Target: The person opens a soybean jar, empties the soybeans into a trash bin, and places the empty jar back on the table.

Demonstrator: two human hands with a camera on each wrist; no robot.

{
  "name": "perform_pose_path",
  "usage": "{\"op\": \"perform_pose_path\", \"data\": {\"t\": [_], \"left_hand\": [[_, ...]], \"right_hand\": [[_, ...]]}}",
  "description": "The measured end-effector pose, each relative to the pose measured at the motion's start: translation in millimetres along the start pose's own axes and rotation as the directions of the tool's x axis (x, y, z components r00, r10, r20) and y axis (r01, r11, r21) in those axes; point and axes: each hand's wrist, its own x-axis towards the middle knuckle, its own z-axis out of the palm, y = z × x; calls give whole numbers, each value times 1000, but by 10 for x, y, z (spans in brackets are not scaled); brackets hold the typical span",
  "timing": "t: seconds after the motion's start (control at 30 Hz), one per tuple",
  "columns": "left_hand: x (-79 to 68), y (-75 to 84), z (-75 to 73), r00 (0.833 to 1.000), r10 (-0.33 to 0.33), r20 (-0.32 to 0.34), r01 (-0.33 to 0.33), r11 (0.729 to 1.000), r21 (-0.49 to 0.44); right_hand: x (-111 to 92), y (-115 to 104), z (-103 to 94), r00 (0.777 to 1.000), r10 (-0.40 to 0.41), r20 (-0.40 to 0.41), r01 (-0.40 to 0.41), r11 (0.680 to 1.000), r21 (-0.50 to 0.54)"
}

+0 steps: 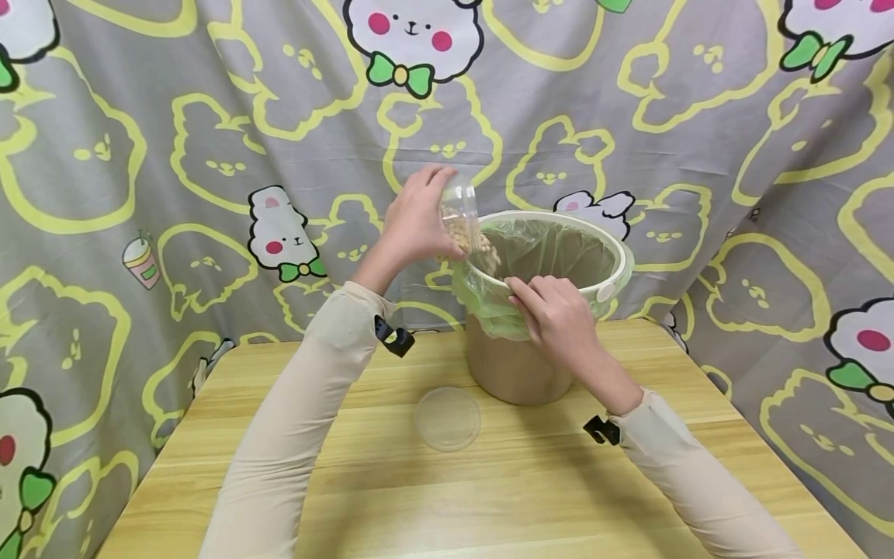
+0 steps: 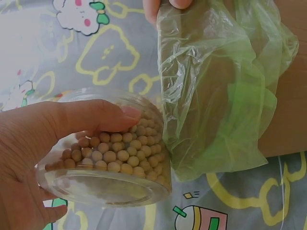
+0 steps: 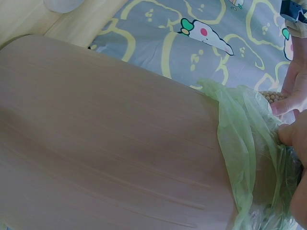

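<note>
My left hand (image 1: 419,217) grips a clear plastic jar (image 1: 459,194), tipped over the left rim of a brown trash can (image 1: 517,365). Small round tan beads (image 2: 117,153) fill the jar's lower side in the left wrist view, and in the head view some spill from its mouth into the can. A thin green trash bag (image 2: 220,96) lines the can and folds over its white rim (image 1: 615,272). At the near rim, my right hand (image 1: 555,314) holds the edge with fingers curled over the bag. Its fingertips are partly hidden inside.
A round clear lid (image 1: 448,419) lies flat on the wooden table (image 1: 391,497), in front of the can. Behind the table hangs a grey curtain (image 1: 335,171) with yellow cartoon outlines, close to the can's back.
</note>
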Motion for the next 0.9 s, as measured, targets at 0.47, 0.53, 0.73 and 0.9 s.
{"op": "perform_pose_path", "data": {"t": [0.47,0.53,0.73,0.9], "left_hand": [[4,23,-11,997,82,-10,-82,995,60],[4,25,-11,996,88,-9,-87,994,63],[-3,33,-13,995,103,-8,-102,993,54],[-11,38,-14,993,117,-17,-116,992,55]], "right_hand": [[11,-13,-7,1000,5,4,-5,1000,2],[11,-13,-7,1000,5,3,-5,1000,1],[9,-8,-2,1000,3,0,-3,1000,-1],[10,-8,-1,1000,3,4,-3,1000,0]]}}
